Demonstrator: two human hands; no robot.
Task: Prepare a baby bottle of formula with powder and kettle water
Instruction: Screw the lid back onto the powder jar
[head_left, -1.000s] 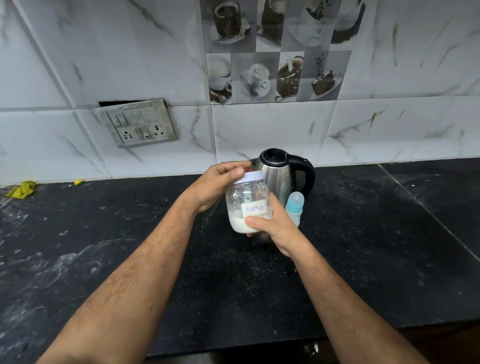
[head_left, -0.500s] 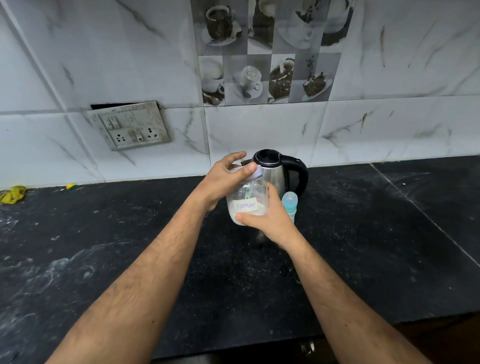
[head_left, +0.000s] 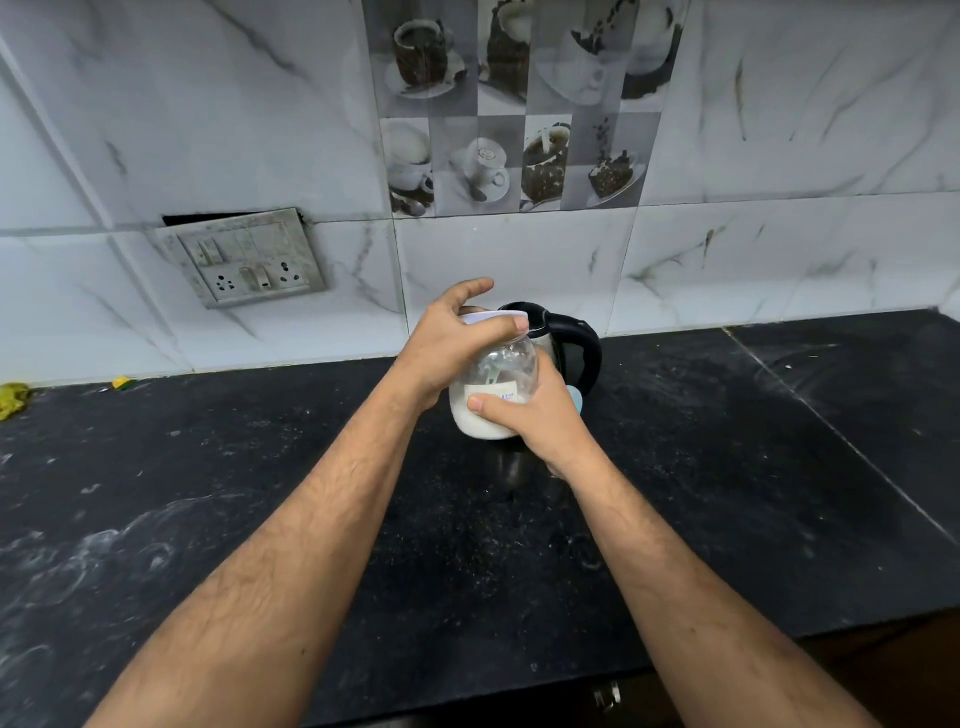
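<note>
We take the kettle (head_left: 563, 343) at the back of the black counter (head_left: 727, 493) as our landmark.

Left of the kettle, our left hand (head_left: 447, 345) sits on top of the formula jar (head_left: 493, 384). Its thumb and fingers curl over the white lid (head_left: 498, 317), with the index finger lifted off toward the wall. The lid is on the jar.

Directly in front of the kettle, we hold the jar off the counter, upright, so its long axis runs vertically and the lid faces up. White powder fills the lower part; a paper label faces us, partly covered.

On the kettle side of the jar, our right hand (head_left: 535, 415) grips the jar body, thumb across the label, fingers wrapped behind.

Just right of that hand, at the kettle's base, a sliver of the pale blue baby bottle (head_left: 575, 400) shows; the rest is hidden.

We judge the coming move to be unscrewing the lid. It turns about the vertical axis: the left hand is above and twists, the right hand below holds the body against rotation. Tilting risks spilling powder once the lid is free.
</note>
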